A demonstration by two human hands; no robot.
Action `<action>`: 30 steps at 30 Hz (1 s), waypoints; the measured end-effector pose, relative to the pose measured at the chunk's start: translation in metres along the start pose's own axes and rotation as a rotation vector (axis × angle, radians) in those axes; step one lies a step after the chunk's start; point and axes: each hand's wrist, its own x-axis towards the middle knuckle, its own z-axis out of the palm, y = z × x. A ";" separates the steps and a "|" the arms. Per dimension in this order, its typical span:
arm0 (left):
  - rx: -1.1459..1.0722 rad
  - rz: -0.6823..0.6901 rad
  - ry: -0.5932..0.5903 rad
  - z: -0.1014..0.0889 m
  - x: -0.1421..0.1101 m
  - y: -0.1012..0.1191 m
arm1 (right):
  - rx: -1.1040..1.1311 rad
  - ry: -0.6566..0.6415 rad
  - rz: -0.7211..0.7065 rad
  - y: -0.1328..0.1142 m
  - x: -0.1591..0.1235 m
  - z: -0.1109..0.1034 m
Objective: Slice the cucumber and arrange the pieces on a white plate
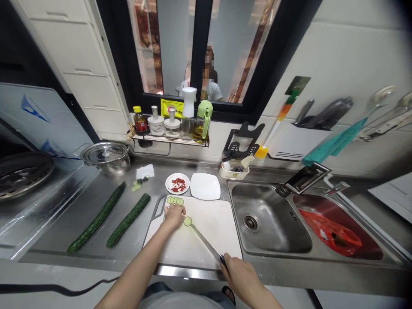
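A cutting board [212, 240] lies in front of me, white with a grey handle. My right hand [241, 277] grips a kitchen knife [207, 243] by its dark handle, the blade pointing up and left across the board. At the blade's tip lies one round cucumber slice [187, 221]. My left hand [174, 215] is on the board's left part with its fingers bent together; whatever they hold is hidden. Just beyond it is a short row of cucumber slices [175, 200], and another slice edge shows beside the hand.
Two whole cucumbers [96, 221] lie left of the board. Behind it stand a plate of chopped red pieces [178, 184] and a white square plate [205, 186]. Cucumber scraps [137, 185] lie by a lidded steel pot [107, 159]. The sink [267, 219] is at right.
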 end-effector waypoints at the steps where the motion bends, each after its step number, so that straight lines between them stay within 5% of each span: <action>1: 0.006 0.001 0.001 0.000 -0.001 0.001 | 0.007 0.000 -0.001 0.001 0.000 -0.001; 9: 0.066 0.041 0.045 -0.001 -0.014 0.008 | 0.272 0.006 0.036 0.019 -0.004 -0.018; 15: 0.055 0.043 0.082 0.006 -0.022 0.015 | 0.447 0.077 0.141 0.026 0.000 -0.005; 30: -0.001 0.009 0.060 0.010 -0.026 0.018 | 0.396 0.130 0.125 0.016 0.017 -0.003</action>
